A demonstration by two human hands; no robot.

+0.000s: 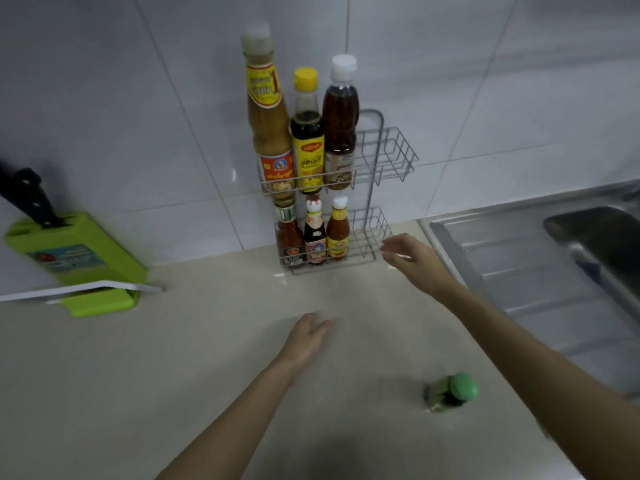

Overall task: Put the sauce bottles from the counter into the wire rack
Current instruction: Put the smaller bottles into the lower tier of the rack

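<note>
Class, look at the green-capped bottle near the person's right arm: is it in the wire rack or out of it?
Out. The green-capped bottle stands on the counter, well in front of the wire rack, and neither hand touches it.

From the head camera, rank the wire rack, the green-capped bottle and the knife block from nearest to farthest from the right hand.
From the right hand:
1. Wire rack, just left of the fingertips.
2. Green-capped bottle, on the counter, toward the person.
3. Knife block, far left by the wall.
</note>
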